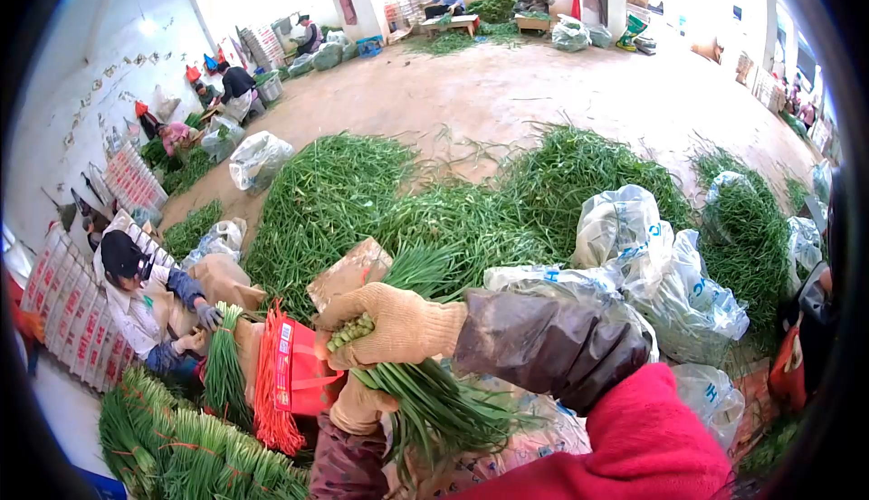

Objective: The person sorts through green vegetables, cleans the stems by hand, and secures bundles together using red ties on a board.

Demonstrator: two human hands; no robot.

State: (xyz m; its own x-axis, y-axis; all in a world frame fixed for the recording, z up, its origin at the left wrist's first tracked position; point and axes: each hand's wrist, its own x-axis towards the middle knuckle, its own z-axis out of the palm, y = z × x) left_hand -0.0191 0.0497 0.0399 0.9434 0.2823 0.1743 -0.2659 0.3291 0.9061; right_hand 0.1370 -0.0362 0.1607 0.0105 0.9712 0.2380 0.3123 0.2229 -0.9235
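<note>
My right hand (394, 323), in a tan knitted glove, is closed around the cut-end part of a bundle of green chives (434, 400). The pale cut ends show beside its fingers, and the long leaves hang down to the right. My left hand (362, 405), also gloved, is just below with its fingers curled against the stalks; part of it is hidden. Close to both hands is a red bag (303, 369), with a bunch of red ties (273, 391) hanging at its left side. A flat brown board (351, 272) lies just beyond my right hand.
Large heaps of loose chives (335, 192) cover the floor ahead. Tied bundles (190, 446) are stacked at lower left. A co-worker (140, 292) at left handles another bundle (226, 364). Clear plastic bags (670, 283) stand at right. Other people sit further back.
</note>
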